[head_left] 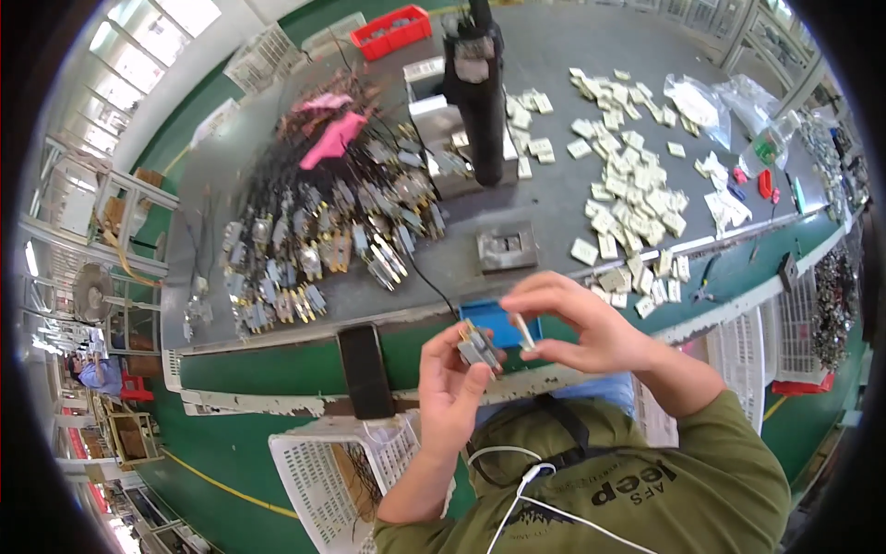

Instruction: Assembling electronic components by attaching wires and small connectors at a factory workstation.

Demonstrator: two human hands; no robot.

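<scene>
My left hand (pixel 446 388) is closed on a grey plug-like part (pixel 479 351) with metal contacts. A black cable (pixel 429 280) runs from near it up toward the pile. My right hand (pixel 591 328) pinches a small white flat piece (pixel 524 332) between thumb and fingers, just right of the plug part and apart from it. Beneath and behind both hands lies a shallow blue tray (pixel 475 312). Beyond it, a metal block with a slot (pixel 507 247) sits on the grey table (pixel 554 208).
Grey cabled plugs (pixel 305 245) are heaped at left under pink strips (pixel 334 140). White pieces (pixel 637 198) lie scattered at right. A black column (pixel 477 111) of a bench machine rises centrally. A phone (pixel 365 371) lies at the front edge, above a white basket (pixel 309 480).
</scene>
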